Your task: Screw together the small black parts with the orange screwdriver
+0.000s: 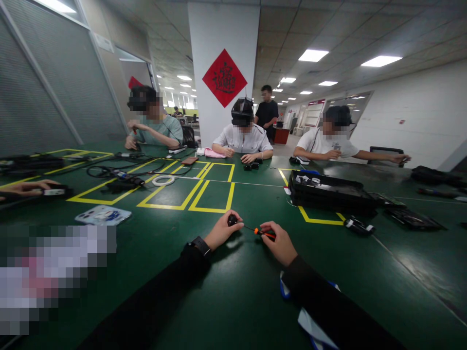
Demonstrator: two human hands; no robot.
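Observation:
In front of me, my left hand (223,230) is closed around a small, dark, rounded part (232,220) whose kind I cannot make out. My right hand (280,241) grips a screwdriver (265,234) with an orange and black handle. Its thin shaft points left, and the tip reaches the dark part or the fingers beside it; exact contact is too small to tell. Both hands are just above the green table (241,272). Beneath my right forearm lies a blue and white strap-like item (315,328), partly hidden by the sleeve.
To the right stand black trays (330,192) with small parts, near a black device (359,226). Cables (120,175), a white cable coil (163,181) and a phone-like item (103,215) lie left. Another person's hand (32,187) reaches in there. Several people sit across the table.

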